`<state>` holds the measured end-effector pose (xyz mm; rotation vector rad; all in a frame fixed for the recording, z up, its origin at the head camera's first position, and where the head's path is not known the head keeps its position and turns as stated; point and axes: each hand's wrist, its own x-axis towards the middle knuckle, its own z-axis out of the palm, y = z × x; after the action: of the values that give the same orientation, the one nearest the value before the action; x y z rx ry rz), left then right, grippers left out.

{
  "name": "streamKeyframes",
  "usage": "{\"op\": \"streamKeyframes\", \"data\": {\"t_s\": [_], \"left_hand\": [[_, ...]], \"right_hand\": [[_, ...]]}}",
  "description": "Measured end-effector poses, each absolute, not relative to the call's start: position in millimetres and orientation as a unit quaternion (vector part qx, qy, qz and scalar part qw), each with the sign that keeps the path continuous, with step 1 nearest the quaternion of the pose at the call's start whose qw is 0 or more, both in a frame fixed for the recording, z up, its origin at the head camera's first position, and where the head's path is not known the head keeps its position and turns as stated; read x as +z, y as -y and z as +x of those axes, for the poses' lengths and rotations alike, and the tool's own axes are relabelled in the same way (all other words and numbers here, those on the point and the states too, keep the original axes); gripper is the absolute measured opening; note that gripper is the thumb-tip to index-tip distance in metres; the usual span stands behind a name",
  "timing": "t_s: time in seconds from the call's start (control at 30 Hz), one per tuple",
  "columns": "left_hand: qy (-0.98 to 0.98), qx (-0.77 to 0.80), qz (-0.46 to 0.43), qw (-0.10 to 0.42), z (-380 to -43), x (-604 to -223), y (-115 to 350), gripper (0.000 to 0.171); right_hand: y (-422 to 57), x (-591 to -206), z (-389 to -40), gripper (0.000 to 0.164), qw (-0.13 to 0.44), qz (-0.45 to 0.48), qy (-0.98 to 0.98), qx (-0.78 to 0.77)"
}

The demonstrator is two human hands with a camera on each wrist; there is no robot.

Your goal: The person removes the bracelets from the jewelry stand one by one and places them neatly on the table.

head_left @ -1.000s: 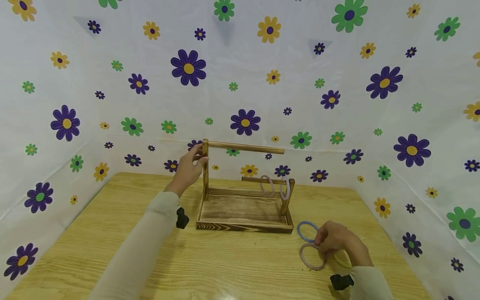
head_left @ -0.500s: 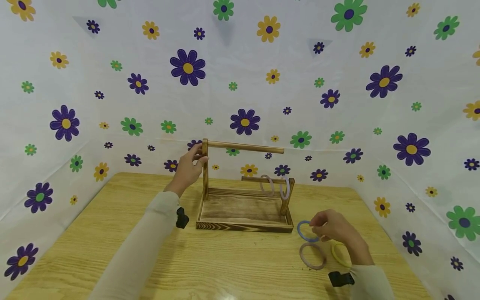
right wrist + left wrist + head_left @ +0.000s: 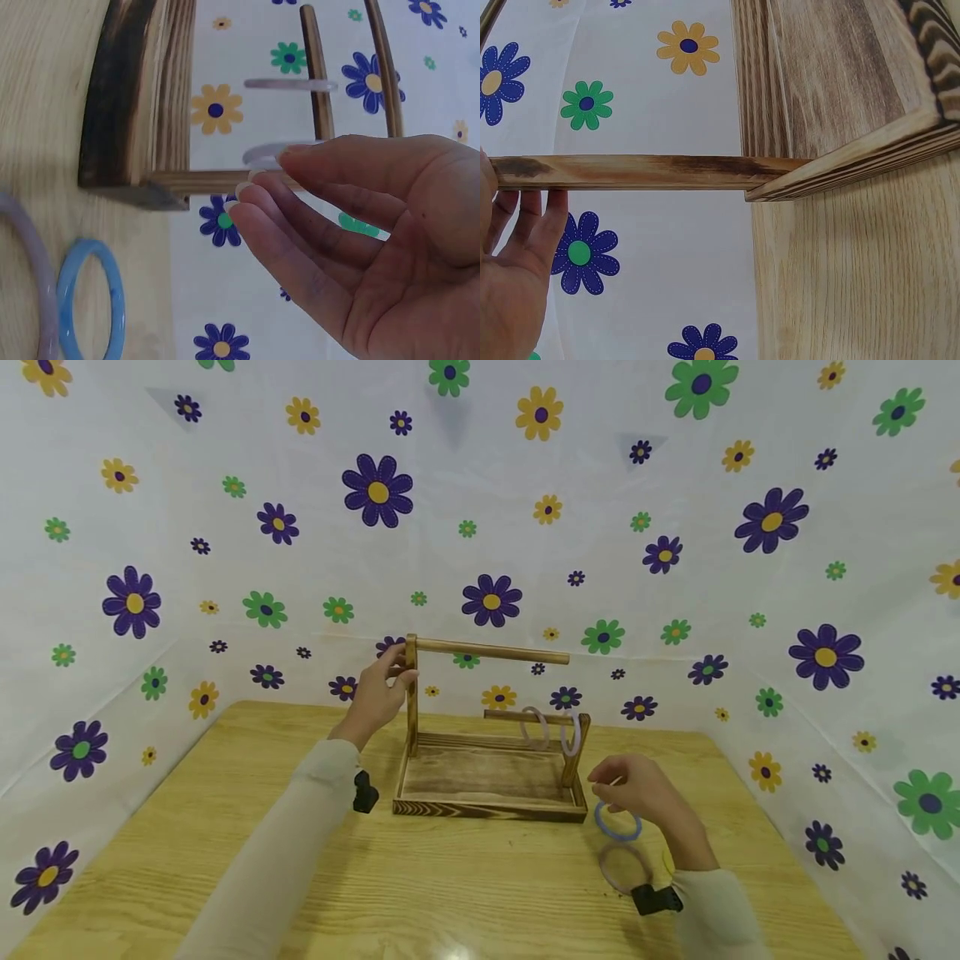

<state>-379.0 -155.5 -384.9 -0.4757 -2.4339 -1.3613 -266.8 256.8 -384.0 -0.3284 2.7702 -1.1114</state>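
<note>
My left hand grips the tall post of a wooden rack, fingers and thumb near its top. Out of that post runs an upper bar. The shorter right post carries a lower bar, where a pale lilac ring and a pinkish ring hang. My right hand hovers just right of the rack, over a blue ring on the table. Its fingers bend loosely toward the thumb, and nothing shows between them.
A mauve ring lies in front of the blue one. Partly behind the right wrist is a yellow ring. The wooden table ends at a white flower-printed cloth at the back and sides.
My right hand has moved from the mauve and yellow rings, up and left past the blue ring toward the rack. The left hand keeps its hold on the post.
</note>
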Motion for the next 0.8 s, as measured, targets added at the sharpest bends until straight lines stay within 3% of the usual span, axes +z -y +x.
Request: {"op": "streamKeyframes", "data": {"t_s": [0.33,0.8], "left_hand": [[0.852,-0.476,-0.161,0.149,-378,-384,156,0.056],[0.851,-0.476,-0.165,0.152,-380,-385,155,0.056]], "right_hand": [[-238,-380,-273,0.018,0.015,-0.126,-0.907,-0.402],[-224,-374,-274,0.016,-0.020,-0.138,-0.896,-0.422]]}}
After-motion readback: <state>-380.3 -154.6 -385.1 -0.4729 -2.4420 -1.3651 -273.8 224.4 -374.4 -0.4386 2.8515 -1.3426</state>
